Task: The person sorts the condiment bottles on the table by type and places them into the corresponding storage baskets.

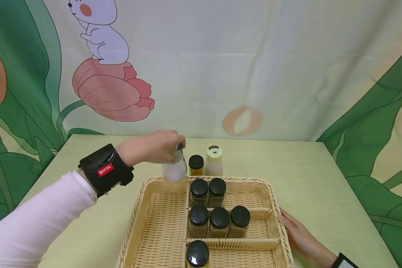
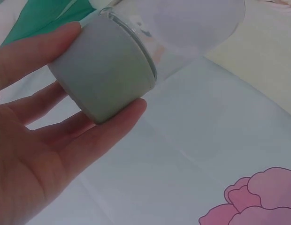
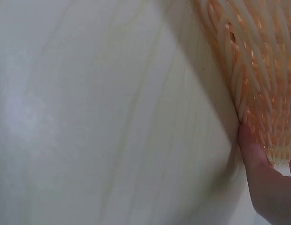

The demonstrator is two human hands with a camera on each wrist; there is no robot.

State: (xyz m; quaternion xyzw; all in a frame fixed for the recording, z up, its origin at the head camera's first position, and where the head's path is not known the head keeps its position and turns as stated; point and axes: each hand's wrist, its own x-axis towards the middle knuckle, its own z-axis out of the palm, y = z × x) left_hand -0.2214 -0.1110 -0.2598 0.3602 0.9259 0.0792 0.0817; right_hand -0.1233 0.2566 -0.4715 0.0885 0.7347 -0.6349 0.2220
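Gripped glass shaker by cap with left hand; touched wicker basket with right hand. Likely needed to tilt less, staying clear of rear rim.

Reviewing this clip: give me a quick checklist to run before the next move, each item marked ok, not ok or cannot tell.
1. Left hand holds the white-filled jar: ok, gripped by its lid.
2. Lid tight: cannot tell.
3. Right hand touches the basket: ok, at its right side.
4. Held jar past the back rim: cannot tell, they overlap in the head view.
5. Six black-lidded jars upright: ok.
6. Every container inside: not ok, the yellow-filled jar and pale-lidded jar stand behind.
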